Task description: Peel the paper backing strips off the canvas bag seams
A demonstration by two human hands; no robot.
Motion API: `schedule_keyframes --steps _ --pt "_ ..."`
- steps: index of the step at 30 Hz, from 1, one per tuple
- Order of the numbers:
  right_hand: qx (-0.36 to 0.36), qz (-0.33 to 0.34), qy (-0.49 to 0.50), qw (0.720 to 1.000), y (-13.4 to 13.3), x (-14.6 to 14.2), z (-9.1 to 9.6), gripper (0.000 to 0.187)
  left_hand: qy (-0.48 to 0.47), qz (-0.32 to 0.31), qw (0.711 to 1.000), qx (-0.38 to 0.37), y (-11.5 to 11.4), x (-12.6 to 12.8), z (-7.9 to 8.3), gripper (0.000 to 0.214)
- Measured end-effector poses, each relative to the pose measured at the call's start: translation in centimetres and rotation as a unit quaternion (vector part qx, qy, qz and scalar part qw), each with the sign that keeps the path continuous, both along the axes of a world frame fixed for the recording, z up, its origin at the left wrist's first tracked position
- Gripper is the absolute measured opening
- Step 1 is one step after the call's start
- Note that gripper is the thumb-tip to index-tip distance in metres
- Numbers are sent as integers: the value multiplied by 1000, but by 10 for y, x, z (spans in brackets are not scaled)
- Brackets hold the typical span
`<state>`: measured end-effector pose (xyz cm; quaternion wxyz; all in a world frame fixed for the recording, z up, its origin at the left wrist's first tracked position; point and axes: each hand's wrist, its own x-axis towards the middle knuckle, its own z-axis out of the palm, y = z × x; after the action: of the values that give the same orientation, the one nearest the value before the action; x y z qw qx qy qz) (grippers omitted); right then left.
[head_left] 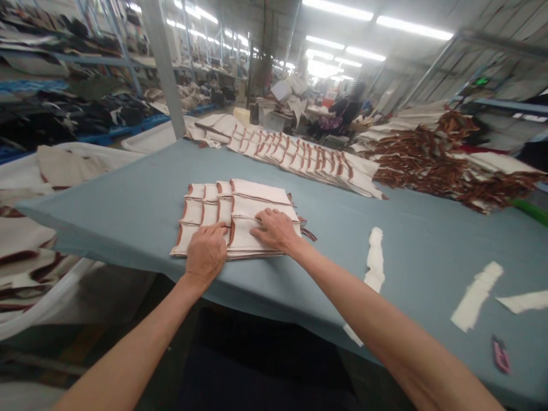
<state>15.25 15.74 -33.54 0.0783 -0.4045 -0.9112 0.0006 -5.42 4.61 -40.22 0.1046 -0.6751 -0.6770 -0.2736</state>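
Note:
A small stack of cream fabric pieces with brown trim (240, 205) lies fanned out near the front edge of a blue-grey table (128, 205). My left hand (206, 251) rests on the stack's near edge, fingers curled down against the pieces. My right hand (276, 228) lies on the top piece with fingers spread and pressing flat. Neither hand lifts anything.
A long overlapped row of the same pieces (299, 154) runs across the table's far side, with a big heap (432, 154) at the right. White fabric scraps (375, 260) (477, 294) and a small pink tool (500, 354) lie at right. A person (349, 105) works far behind.

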Motion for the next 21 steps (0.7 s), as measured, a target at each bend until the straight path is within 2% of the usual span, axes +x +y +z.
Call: schedule_keyframes --steps 3,8,12,16,19,21 --pt "8 12 8 1000 1 -1 1 24 -3 3 1000 -2 1 1 0 33" --pt "55 48 57 996 -16 26 18 3 -21 3 1000 -10 4 -2 -3 33" --pt "88 102 95 986 -46 46 39 7 -44 -4 999 -23 6 -13 0 32" --pt "137 114 142 974 -78 65 67 9 -56 -18 998 -29 6 -15 4 35" --pt "182 71 217 957 -102 84 99 12 -62 -14 998 -18 5 -9 7 34" --pt "179 26 303 936 -124 97 120 20 -68 -15 998 -4 3 -4 12 34"
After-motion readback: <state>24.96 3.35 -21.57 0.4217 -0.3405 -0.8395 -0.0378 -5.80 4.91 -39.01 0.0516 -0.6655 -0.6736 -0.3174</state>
